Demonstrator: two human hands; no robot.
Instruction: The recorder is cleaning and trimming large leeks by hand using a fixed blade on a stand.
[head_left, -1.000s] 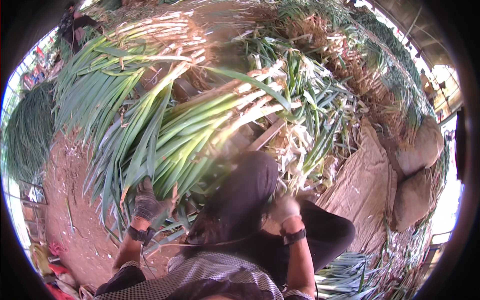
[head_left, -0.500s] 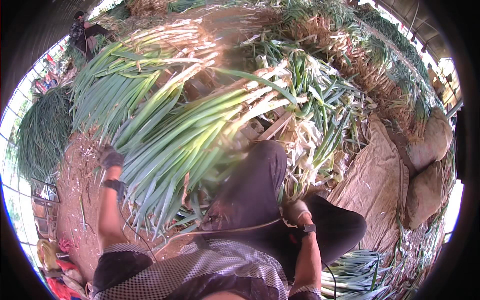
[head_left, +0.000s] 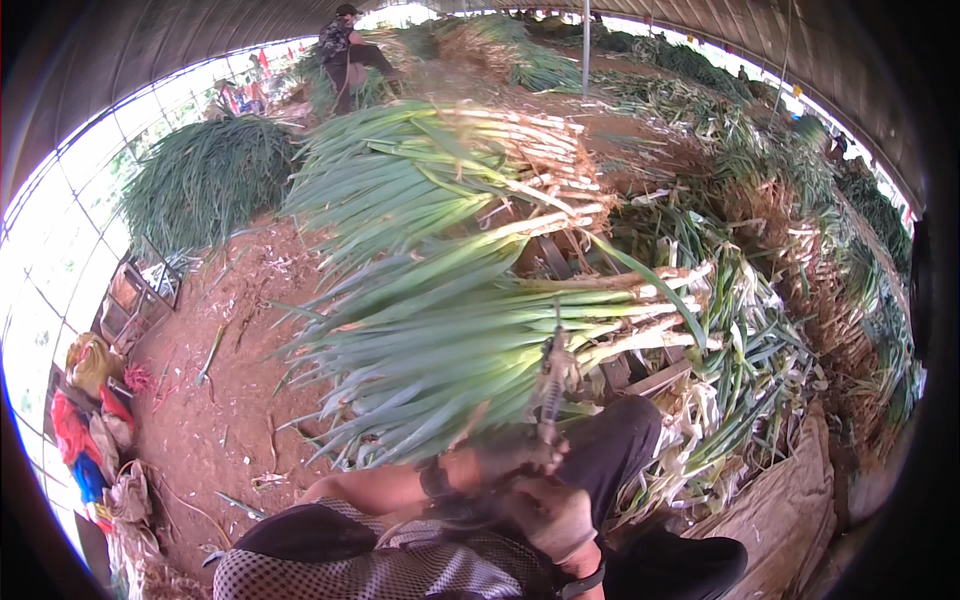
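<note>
My hands meet over my lap, blurred by motion. My right hand [head_left: 552,518], in a pale glove, is closed round the lower end of a slim metal nozzle tool [head_left: 550,390] that points up and away. My left hand [head_left: 505,458], in a dark glove, lies right against it; its fingers are too smeared to read. Beyond the tool lies a spread of long green onions [head_left: 430,345], their leaves to the left and white root ends to the right. Farther off is a second pile of green onions [head_left: 400,190].
Peeled leaves [head_left: 735,370] heap up on the right beside a brown cloth [head_left: 780,500]. At the left are bare soil [head_left: 240,350], a dark green stack of onions [head_left: 215,180] and bags [head_left: 95,365]. Another person [head_left: 345,55] is at the back.
My left hand has left the leaf ends and come in to my right hand. The nozzle tool now shows upright above them. My view has swung left and up.
</note>
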